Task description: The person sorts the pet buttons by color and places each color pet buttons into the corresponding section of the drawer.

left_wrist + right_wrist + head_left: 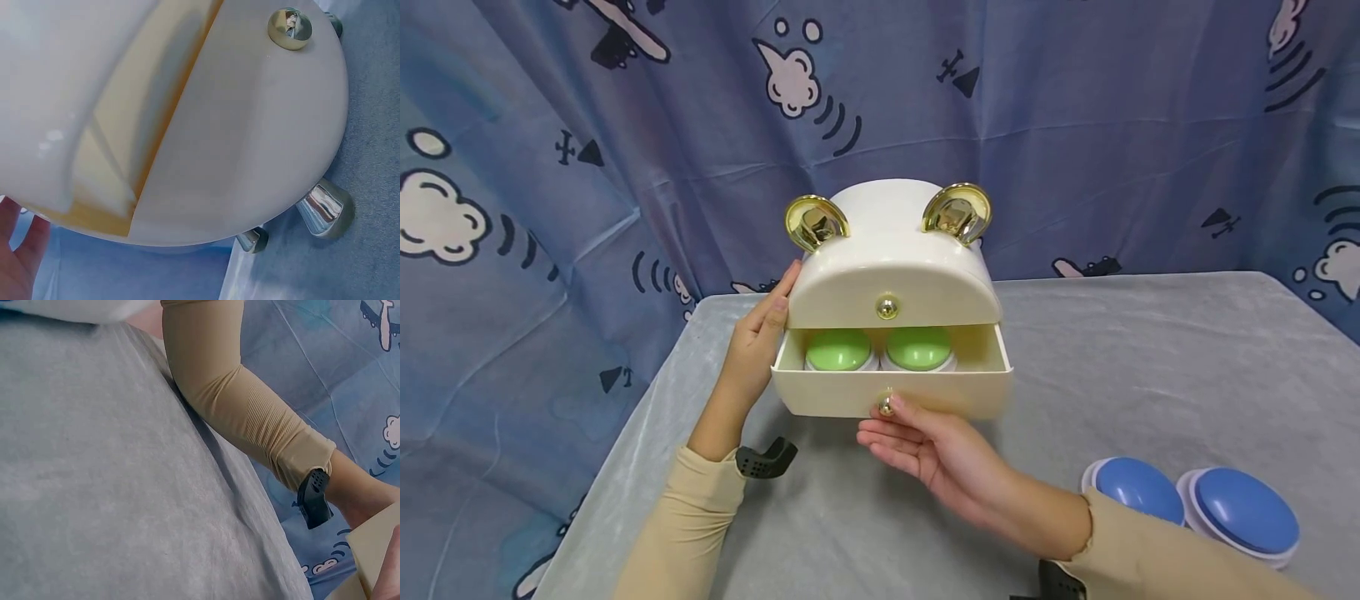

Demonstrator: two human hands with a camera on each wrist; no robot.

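Note:
A cream-white box (895,292) with two gold ears and an arched top stands upright in the middle of the head view. Its lower drawer (827,392) is pulled out and holds two round white pieces with green domed tops (839,350). My left hand (760,342) lies against the box's left side, fingers extended. With thumb and finger, my right hand (925,450) pinches the drawer's gold knob (886,405); the other fingers extend below. In the left wrist view, the box's pale surface (237,137) fills most of the frame, with shiny metallic parts sticking out.
Two round white pieces with blue domed tops (1243,508) sit on the grey cloth-covered table (1112,358) at the front right, beside my right forearm. A blue patterned curtain (887,100) hangs behind and to the left. Each wrist wears a black strap (766,458).

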